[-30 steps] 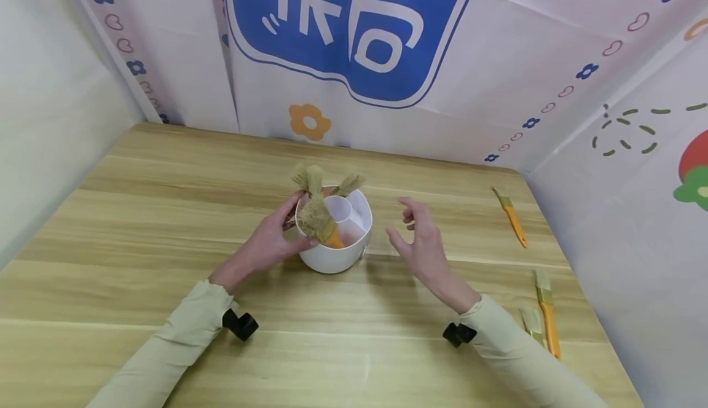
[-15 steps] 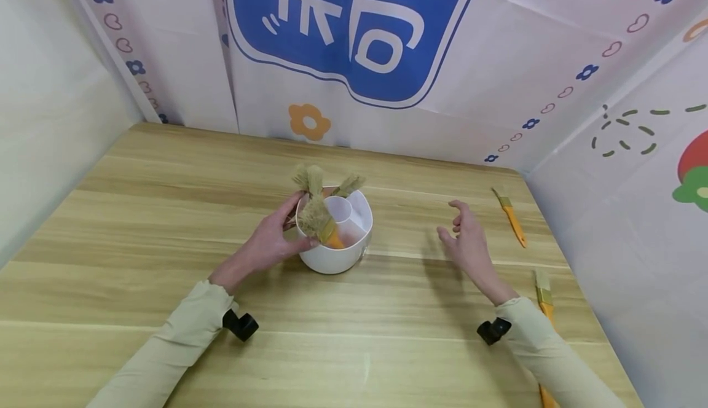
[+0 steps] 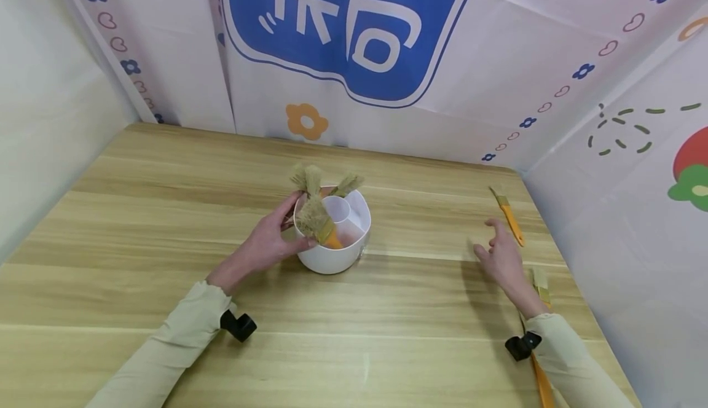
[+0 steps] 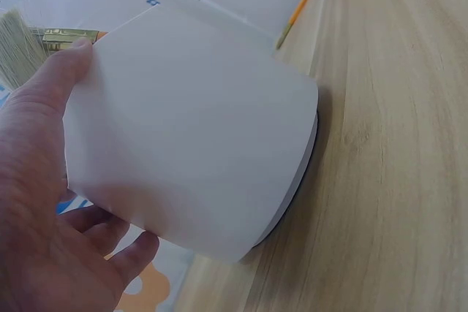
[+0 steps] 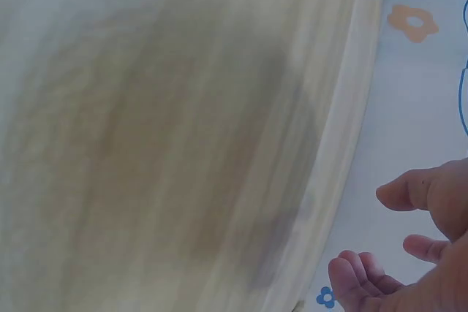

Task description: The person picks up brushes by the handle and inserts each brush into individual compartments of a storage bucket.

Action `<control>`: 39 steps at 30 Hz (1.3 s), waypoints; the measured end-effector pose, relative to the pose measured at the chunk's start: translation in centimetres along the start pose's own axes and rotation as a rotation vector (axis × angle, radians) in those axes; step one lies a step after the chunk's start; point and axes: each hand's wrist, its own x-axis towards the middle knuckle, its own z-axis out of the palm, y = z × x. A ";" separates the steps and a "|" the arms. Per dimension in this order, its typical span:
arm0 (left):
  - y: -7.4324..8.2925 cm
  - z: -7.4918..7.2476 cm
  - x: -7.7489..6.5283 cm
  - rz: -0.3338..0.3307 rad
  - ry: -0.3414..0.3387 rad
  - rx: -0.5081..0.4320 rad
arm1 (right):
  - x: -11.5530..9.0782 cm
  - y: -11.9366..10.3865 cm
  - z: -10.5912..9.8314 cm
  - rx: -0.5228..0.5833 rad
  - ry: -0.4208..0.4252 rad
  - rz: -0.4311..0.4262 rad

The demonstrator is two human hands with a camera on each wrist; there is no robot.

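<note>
My left hand (image 3: 262, 242) grips the side of a white round divided caddy (image 3: 329, 263), thumb at the front rim and fingers round the far left. Several paintbrushes lean in the caddy, bristles up; the nearest brush (image 3: 312, 216) tilts over the rim by my thumb. In the left wrist view the caddy's plain wall (image 4: 190, 129) stands on the wood. My right hand (image 3: 504, 257) hovers at the right, fingers loosely bent and holding nothing. Closest to its fingertips lies an orange-handled paintbrush (image 3: 512, 220). The right wrist view shows the thumb and fingers apart.
Beneath my right forearm lie more paintbrushes, partly hidden: one brush's bristles (image 3: 540, 279) and an orange handle (image 3: 543, 383) show. The wooden table (image 3: 221, 168) meets a printed backdrop (image 3: 265, 104) behind and on both sides.
My right hand has moved from beside the caddy far to the right, near the upper loose paintbrush, its forearm now covering the lower ones. The left hand and caddy have stayed put.
</note>
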 end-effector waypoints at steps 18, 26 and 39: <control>-0.1 0.2 0.0 0.016 0.003 -0.002 | -1.2 1.8 -0.2 -0.045 -0.025 0.018; -0.1 0.1 0.1 0.017 0.000 -0.007 | -1.6 3.2 -0.6 -0.053 -0.077 0.055; -0.3 0.1 0.1 0.019 -0.003 -0.022 | -2.2 4.7 -1.3 -0.080 -0.111 0.049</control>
